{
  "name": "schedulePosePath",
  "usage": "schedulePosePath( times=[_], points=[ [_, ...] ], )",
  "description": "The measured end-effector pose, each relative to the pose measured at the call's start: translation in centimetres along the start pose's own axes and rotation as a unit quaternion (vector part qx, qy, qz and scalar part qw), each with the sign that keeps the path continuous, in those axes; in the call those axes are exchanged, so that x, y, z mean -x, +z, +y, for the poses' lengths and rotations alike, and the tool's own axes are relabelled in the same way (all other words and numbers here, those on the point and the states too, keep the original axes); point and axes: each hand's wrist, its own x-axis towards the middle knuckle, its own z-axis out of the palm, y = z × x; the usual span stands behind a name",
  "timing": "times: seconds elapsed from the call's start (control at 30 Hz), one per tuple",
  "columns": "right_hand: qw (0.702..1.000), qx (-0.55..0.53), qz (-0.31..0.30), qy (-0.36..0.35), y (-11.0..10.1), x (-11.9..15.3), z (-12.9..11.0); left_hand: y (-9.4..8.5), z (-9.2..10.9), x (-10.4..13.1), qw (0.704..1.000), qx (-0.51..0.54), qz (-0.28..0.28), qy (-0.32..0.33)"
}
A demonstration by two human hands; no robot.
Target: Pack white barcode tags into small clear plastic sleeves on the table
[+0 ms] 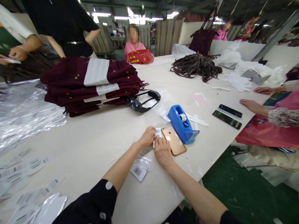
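Observation:
On the white table, my left hand [148,136] pinches the edge of a small white barcode label [158,133]. My right hand [163,151] has its fingers curled together over the lower end of that same label. A gold smartphone [174,140] lies face down just right of my hands, beside a blue tape dispenser [181,123]. Nearer to me, below my left wrist, is a barcoded tag [138,172] with clear plastic at its top. My fingers cover part of the label.
Stacked maroon bags [77,84] with white wraps stand at left, next to a black headset-like device [142,102]. Loose barcode labels [35,165] lie at near left. Brown straps [197,66] are heaped at the back. Two dark phones [227,118] rest near a co-worker's hand [253,106].

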Motion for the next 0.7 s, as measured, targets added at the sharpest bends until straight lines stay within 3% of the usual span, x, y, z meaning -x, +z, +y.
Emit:
schedulePosePath(
  times=[0.17, 0.3, 0.47, 0.6, 0.7],
  points=[
    [0.998, -0.055, 0.008, -0.03, -0.2, 1.6, 0.3, -0.2, 0.2, -0.1, 1.0, -0.006, 0.002, 0.006],
    [0.981, -0.192, -0.02, 0.016, -1.6, 1.5, 1.6, -0.1, -0.1, -0.1, 1.0, -0.013, 0.0, 0.014],
    [0.941, -0.305, -0.107, 0.106, -1.6, -3.0, 4.9, 0.5, -0.5, 0.1, 0.999, -0.021, 0.019, 0.026],
    [0.927, -0.309, -0.195, 0.089, 0.4, -6.6, 6.3, 0.8, -0.5, 0.5, 0.999, -0.026, 0.035, 0.031],
    [0.917, -0.304, -0.248, 0.067, 1.3, -7.7, 6.4, 0.9, -0.4, 0.9, 0.998, -0.026, 0.047, 0.037]
  ],
)
